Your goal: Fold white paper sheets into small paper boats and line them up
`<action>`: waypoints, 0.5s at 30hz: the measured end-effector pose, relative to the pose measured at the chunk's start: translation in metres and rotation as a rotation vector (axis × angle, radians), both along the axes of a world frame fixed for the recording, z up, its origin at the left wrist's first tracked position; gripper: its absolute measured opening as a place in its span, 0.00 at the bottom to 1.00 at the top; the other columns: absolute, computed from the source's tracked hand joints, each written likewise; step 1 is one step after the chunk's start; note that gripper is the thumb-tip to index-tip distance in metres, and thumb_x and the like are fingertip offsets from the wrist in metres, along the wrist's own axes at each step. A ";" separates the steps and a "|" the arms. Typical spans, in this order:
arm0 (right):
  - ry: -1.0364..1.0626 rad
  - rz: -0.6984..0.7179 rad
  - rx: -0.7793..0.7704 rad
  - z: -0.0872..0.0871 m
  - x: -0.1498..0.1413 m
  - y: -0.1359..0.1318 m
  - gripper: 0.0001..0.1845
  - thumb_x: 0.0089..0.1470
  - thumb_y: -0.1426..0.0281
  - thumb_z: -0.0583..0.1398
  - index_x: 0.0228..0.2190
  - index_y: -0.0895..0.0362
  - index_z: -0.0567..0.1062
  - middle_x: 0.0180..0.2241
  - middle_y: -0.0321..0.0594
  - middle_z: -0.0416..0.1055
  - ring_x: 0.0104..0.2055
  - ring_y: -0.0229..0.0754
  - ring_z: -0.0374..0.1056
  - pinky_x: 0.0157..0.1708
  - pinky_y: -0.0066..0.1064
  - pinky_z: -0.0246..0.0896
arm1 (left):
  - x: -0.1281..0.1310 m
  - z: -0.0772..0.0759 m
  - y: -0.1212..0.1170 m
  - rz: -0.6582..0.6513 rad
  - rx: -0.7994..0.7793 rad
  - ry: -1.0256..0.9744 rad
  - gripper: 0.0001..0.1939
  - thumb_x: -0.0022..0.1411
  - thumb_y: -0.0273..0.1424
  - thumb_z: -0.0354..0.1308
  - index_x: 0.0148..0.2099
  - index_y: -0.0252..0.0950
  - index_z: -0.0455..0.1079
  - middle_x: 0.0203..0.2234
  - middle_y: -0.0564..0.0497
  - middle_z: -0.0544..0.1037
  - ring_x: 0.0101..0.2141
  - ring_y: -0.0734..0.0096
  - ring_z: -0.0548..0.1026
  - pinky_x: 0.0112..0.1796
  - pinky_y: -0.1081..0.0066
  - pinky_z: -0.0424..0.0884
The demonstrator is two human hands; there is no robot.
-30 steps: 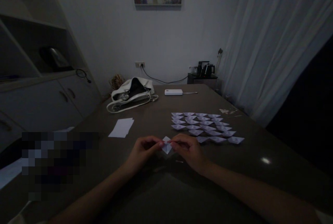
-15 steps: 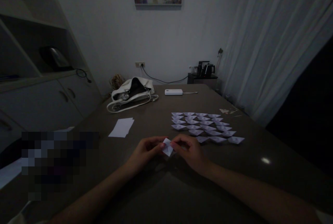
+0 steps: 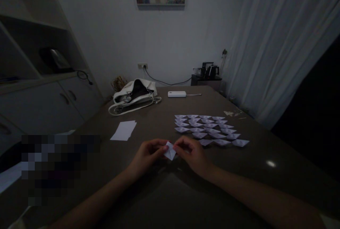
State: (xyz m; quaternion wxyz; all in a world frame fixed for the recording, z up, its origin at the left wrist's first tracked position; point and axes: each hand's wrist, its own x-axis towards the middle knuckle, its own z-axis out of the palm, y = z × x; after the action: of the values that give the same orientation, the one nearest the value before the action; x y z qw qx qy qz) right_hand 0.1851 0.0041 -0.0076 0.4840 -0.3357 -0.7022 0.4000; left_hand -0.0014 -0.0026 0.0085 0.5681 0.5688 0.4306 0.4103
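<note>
A small piece of folded white paper (image 3: 170, 152), diamond-shaped, is pinched between both hands just above the table. My left hand (image 3: 149, 154) grips its left corner between thumb and fingers. On the opposite corner, my right hand (image 3: 193, 154) is closed with thumb and index finger. Several white folded paper boats (image 3: 197, 129) stand in rows on the table, beyond and to the right of my right hand. Flat white paper sheets (image 3: 123, 130) lie in a small stack beyond my left hand.
A white handbag (image 3: 135, 96) lies at the table's far left, and a white power bank (image 3: 176, 94) with a short cable lies at the back. Paper scraps (image 3: 231, 113) are near the right edge. A blurred-out patch (image 3: 58, 165) covers the left side.
The folded paper has tilted slightly and shifted a little to the left between my fingers. Both hands keep their pinch; the boats and sheets stay put.
</note>
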 end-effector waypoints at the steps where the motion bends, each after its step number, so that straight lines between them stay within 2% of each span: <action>1: 0.008 0.001 -0.004 0.000 0.000 0.000 0.06 0.55 0.68 0.60 0.29 0.57 0.72 0.27 0.35 0.70 0.29 0.36 0.68 0.30 0.27 0.62 | 0.000 0.000 0.000 -0.003 -0.004 -0.001 0.21 0.51 0.40 0.65 0.43 0.29 0.74 0.27 0.47 0.81 0.26 0.72 0.76 0.29 0.75 0.70; 15: 0.030 0.021 0.015 -0.001 -0.001 0.000 0.02 0.56 0.70 0.59 0.33 0.56 0.71 0.28 0.35 0.71 0.30 0.36 0.69 0.31 0.28 0.64 | 0.001 0.000 -0.001 0.004 0.039 0.041 0.18 0.54 0.37 0.63 0.42 0.29 0.74 0.26 0.48 0.80 0.25 0.73 0.76 0.27 0.76 0.70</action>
State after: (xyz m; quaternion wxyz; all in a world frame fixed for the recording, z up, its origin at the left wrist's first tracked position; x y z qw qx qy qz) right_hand 0.1844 0.0045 -0.0085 0.4928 -0.3186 -0.7013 0.4047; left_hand -0.0003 -0.0037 0.0090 0.5473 0.5872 0.4350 0.4080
